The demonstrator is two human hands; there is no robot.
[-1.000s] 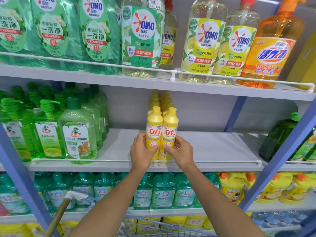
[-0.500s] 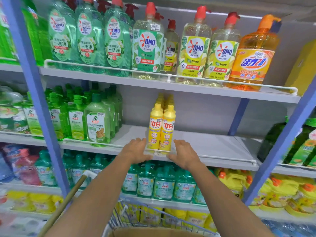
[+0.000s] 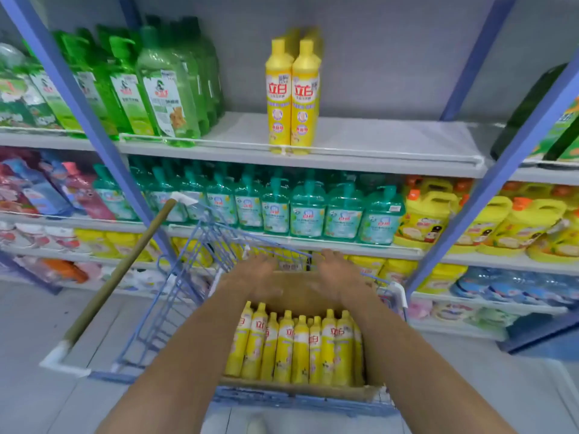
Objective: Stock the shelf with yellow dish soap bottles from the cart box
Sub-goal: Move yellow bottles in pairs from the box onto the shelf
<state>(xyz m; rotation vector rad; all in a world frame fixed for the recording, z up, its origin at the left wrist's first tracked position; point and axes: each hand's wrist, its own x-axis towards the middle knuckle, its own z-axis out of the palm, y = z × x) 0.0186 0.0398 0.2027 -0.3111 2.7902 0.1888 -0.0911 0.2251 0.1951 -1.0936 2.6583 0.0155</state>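
Two rows of yellow dish soap bottles (image 3: 293,95) stand upright at the front edge of the grey shelf (image 3: 376,142). Below, a cardboard box (image 3: 300,296) sits in a blue wire cart (image 3: 194,277) and holds several more yellow bottles (image 3: 297,346) lying side by side. My left hand (image 3: 255,275) and my right hand (image 3: 336,274) hover blurred over the empty far part of the box, fingers spread, holding nothing.
Green pump bottles (image 3: 163,89) fill the shelf's left part; its right part is bare up to dark green bottles (image 3: 532,111). Teal bottles (image 3: 307,211) and yellow jugs (image 3: 432,217) line the lower shelf. A wooden broom handle (image 3: 119,274) leans left of the cart. Blue uprights (image 3: 488,189) frame the bay.
Both hands let go of the two front bottles on the shelf and dropped down to the cart box. My view tilted down, so the cart and box came into sight.
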